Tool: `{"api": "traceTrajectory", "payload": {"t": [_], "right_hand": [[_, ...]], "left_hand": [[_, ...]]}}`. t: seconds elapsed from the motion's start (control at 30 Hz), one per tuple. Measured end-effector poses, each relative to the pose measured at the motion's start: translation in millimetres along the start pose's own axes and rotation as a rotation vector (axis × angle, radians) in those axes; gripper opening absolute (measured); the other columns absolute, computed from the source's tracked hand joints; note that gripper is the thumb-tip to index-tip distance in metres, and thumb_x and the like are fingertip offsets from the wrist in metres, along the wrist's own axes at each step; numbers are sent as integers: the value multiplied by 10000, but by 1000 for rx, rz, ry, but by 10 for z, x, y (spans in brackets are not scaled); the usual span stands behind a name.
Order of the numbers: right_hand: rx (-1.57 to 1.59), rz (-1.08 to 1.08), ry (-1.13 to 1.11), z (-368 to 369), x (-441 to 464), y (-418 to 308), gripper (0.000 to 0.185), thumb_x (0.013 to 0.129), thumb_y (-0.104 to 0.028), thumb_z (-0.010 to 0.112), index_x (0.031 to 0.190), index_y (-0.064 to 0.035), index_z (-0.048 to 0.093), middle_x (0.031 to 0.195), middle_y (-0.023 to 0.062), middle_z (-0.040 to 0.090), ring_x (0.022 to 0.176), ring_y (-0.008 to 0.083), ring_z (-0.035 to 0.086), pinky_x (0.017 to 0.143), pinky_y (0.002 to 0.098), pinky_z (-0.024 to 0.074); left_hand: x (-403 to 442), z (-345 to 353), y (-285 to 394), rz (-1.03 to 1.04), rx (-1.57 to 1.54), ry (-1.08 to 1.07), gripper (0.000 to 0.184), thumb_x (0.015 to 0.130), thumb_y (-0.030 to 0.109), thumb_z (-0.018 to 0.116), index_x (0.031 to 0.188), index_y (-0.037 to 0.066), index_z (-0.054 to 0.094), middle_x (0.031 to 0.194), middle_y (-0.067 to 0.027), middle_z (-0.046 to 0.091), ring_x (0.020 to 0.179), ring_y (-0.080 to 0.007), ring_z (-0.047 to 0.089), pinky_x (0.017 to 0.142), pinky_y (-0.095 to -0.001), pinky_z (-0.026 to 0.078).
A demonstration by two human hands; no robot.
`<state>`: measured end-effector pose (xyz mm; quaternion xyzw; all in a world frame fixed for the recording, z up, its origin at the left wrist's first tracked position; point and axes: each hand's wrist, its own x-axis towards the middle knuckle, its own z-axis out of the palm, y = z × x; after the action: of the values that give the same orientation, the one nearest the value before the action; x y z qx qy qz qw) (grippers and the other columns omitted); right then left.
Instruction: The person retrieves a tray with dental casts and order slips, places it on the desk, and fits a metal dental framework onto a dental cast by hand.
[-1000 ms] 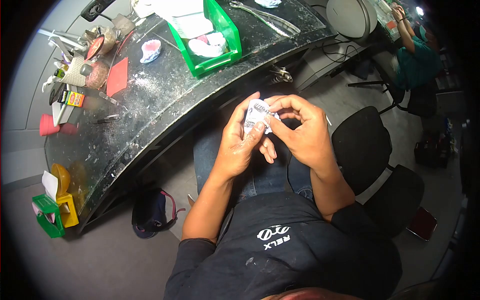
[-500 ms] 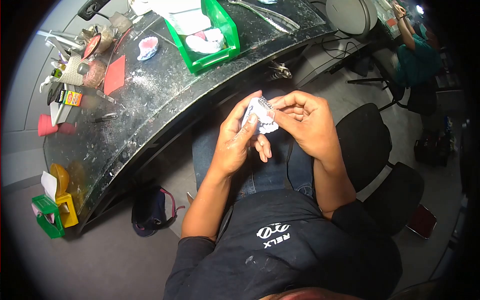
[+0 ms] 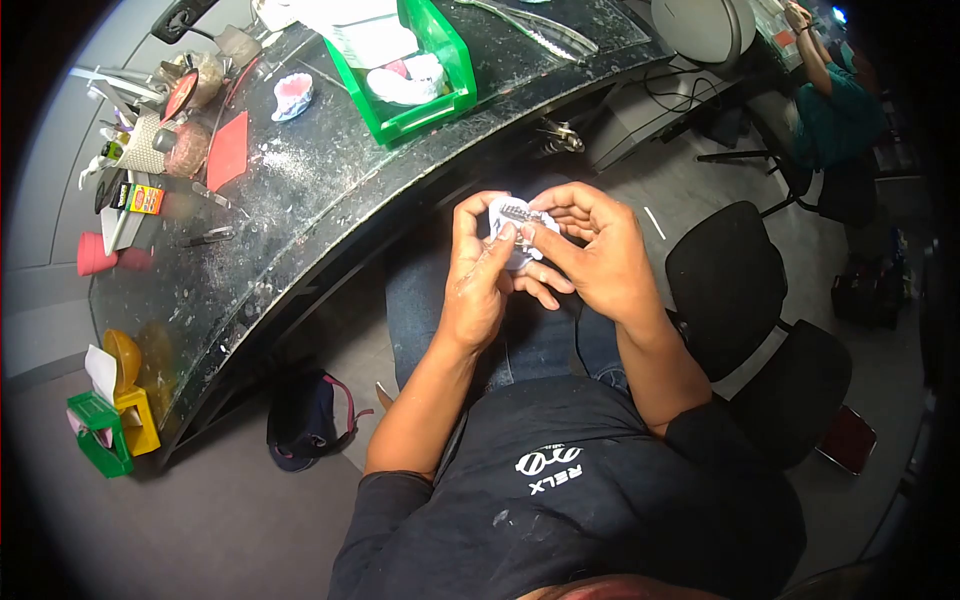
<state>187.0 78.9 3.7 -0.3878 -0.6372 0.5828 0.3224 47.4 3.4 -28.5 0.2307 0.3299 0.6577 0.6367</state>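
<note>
Nearest: dark T-shirt [image 3: 600,530], then jeans [image 3: 413,300] below the hands. Held over the lap: white cast [image 3: 519,259], shaped like a dental model, with grey lattice [image 3: 515,213] against its face. Left hand [image 3: 472,285] wrapped about one side, fingers closed on the cast, thumb laid across the face. Right hand [image 3: 605,260] at the opposite edge, thumb and fingers closed in a pinch on the cast; contact partly hidden, cannot tell how much lattice inside the grip.

Handling, by judgement: probably light, rigid, without give; chalky more than slick, going by pale residue on the left thumb. Likely brittle, most apt to chip along the bumpy rim. Best taken by the thick outer walls, fingers opposed to thumb, pressure low. Lattice likely thin; better lifted by one end than squeezed across.

Beside the right arm: black chair [image 3: 725,268]. Farther, worktop [image 3: 330,170], dusted white, bearing red sheet [image 3: 229,152], pink-topped cast [image 3: 292,97], green bin [image 3: 420,122]. Farthest: person in green [image 3: 838,120].
</note>
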Motion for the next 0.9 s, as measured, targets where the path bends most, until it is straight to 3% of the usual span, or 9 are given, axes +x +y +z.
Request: {"api": "traceTrajectory", "payload": {"t": [0.13,0.23,0.37,0.5,0.53,0.57,0.63,0.7,0.9], "right_hand": [[-55,-35,-97,-96,28,-33,154,905,10,752,1047,36,702,980,81,740,924,128,705,818,272,559],[-278,-98,-229,-194,38,-221,142,868,-4,765,997,33,718,954,110,753,895,162,724,791,294,557],[-427,-290,-383,-184,82,-191,202,835,-35,787,1014,27,717,962,156,751,871,269,739,804,337,559],[-345,-188,-188,42,3,-209,318,790,-55,823,1072,7,690,1023,146,732,930,284,718,815,356,554],[-379,-257,-25,111,-22,-208,342,774,-57,833,1074,-2,679,1067,145,716,970,284,704,830,355,548],[-410,-326,141,161,-45,-197,366,758,-60,843,1076,-11,668,1111,144,700,1009,283,690,846,353,543],[-426,-287,156,183,-90,-78,376,738,-65,853,1060,-32,661,1174,138,674,1078,296,656,907,373,525],[-620,-444,206,209,-109,0,325,771,-102,832,1025,-16,649,1204,157,638,1068,335,628,882,427,530],[-625,-395,252,283,-152,26,341,777,-125,836,1051,-17,664,1284,195,601,1094,378,596,946,454,497]], "left_hand": [[-3,-68,-46,-89,-56,-65,493,1105,502,329,1334,65,350,1106,-236,636,763,-383,753,537,-375,648],[43,-186,16,-236,-193,-197,617,1085,566,312,1364,24,410,1153,-242,641,797,-437,743,569,-426,663],[3,-141,10,-313,-70,-194,628,1105,526,311,1422,-4,423,1116,-247,656,765,-379,751,522,-375,637],[9,-158,-46,-140,-239,-119,581,1116,453,335,1473,1,410,1201,-270,652,1023,-362,718,761,-445,642],[19,-145,-59,-81,-292,-49,559,1120,406,349,1490,-10,394,1254,-282,628,1124,-371,677,912,-487,602],[34,-158,-62,-78,-286,-44,559,1120,406,349,1490,-10,394,1254,-282,628,1124,-371,677,912,-487,602],[62,-213,-86,51,-387,-160,564,1118,364,374,1515,-36,359,1311,-259,605,1175,-406,652,1064,-551,522],[68,-225,-112,84,-397,-113,578,1113,340,394,1547,-32,311,1384,-272,565,1264,-428,596,1094,-578,488],[47,-142,-150,175,-451,-39,572,1100,312,435,1565,18,280,1536,-401,349,1433,-461,430,1190,-568,381]]}}
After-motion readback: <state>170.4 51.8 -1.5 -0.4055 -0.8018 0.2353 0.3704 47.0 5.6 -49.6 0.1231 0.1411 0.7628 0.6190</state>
